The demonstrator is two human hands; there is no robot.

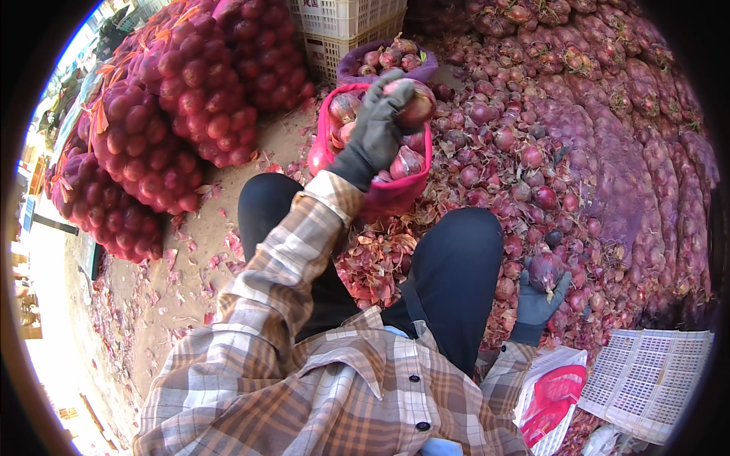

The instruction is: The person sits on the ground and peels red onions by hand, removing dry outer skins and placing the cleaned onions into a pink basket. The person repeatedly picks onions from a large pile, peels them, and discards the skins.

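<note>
My left hand (pixel 373 128), in a dark grey glove, grips a large red onion (pixel 416 104) above an open pink mesh bag (pixel 393 196). Several onions (pixel 407 163) lie inside that bag, which stands in front of my knees. Out to the right, my right hand (pixel 536 305), also gloved, is turned palm up with its fingers curled around another red onion (pixel 546 270). Beneath and beyond it spreads a heap of loose red onions (pixel 530 155) mixed with dry skins. A purple mesh bag (pixel 425 71) holding onions stands just behind the pink one.
Full red mesh sacks of onions (pixel 194 97) lean at the left. Stacked cream plastic crates (pixel 351 34) stand at the back. Filled purple mesh sacks (pixel 616 165) are piled at the right. Near my right elbow are a white crate (pixel 644 379) and pink mesh (pixel 550 399) in a white basket.
</note>
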